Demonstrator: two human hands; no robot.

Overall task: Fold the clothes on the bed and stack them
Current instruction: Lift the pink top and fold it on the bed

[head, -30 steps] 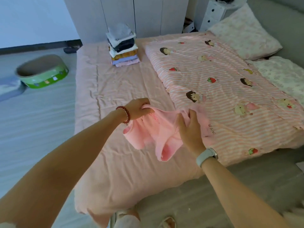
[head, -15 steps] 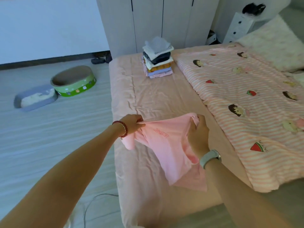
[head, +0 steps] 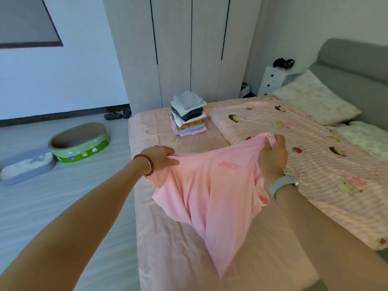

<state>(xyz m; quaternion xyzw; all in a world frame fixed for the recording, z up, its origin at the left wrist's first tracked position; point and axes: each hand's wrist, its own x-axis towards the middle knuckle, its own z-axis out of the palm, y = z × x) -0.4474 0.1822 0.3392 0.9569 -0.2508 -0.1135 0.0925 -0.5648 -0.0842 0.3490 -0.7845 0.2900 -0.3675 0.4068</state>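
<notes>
Garment: pink T-shirt [head: 212, 185], soft knit, held up above the bed [head: 168, 248]; body hangs below both hands.
Left hand [head: 161, 157]: fingers curled, pinching one top corner.
Right hand [head: 274, 156]: fingers curled, gripping the other top corner, bunched.
Writing: pink chest embroidery, not clearly legible.
Stack [head: 188, 113]: folded clothes, far end of the bed, well apart.
Quilt [head: 315, 156]: pink striped, cartoon prints.

A bedroom in soft daylight.
A tall white wardrobe [head: 189, 49] stands against the back wall [head: 294, 28]. The floor [head: 63, 196] is pale wood. On it lie a green round cat bed [head: 79, 141], a grey tray [head: 25, 166] just beside it, and dark slippers [head: 117, 114] near the wall. A small white drawer box [head: 270, 80] stands by the grey headboard [head: 352, 59].
</notes>
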